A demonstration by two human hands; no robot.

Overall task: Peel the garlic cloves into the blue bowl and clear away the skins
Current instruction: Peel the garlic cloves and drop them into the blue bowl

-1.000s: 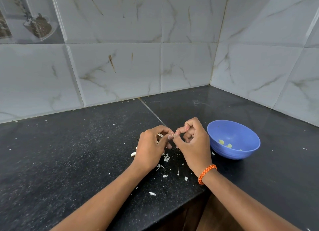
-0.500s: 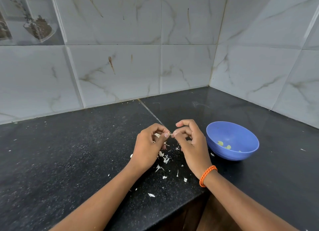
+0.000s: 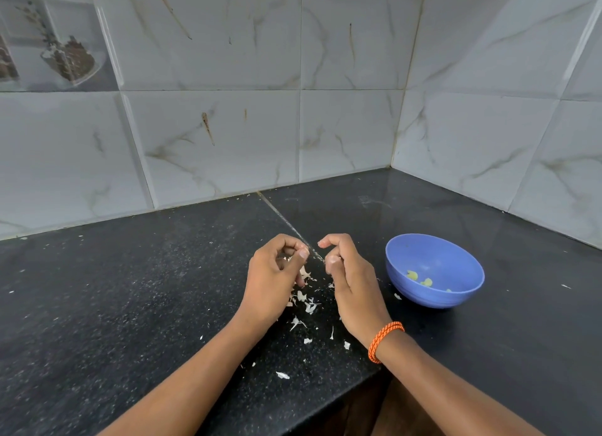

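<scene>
Item: black speckled stone countertop (image 3: 130, 305), set in a corner of grey marble-pattern wall tiles (image 3: 342, 61).

Item: round blue plastic bowl (image 3: 456, 300), standing on the countertop to the right of both hands, apart from them. Contents: a few pale yellow-green peeled garlic pieces (image 3: 420, 278) lying at its bottom.

Item: scattered white papery garlic skins (image 3: 304, 302), spread over the countertop beneath and between the hands, thinning out toward the near edge.

Item: left hand (image 3: 273, 279), above the skins, fingers curled with thumb tip meeting the fingertips in a pinch; a pale scrap shows inside the curl, but whether it is a clove or skin cannot be told.

Item: right hand (image 3: 350, 276), just beside the left with a small gap between them, fingers curled inward; whether it holds anything cannot be told. Woven orange cord bracelet (image 3: 384, 339) around its wrist.
</scene>
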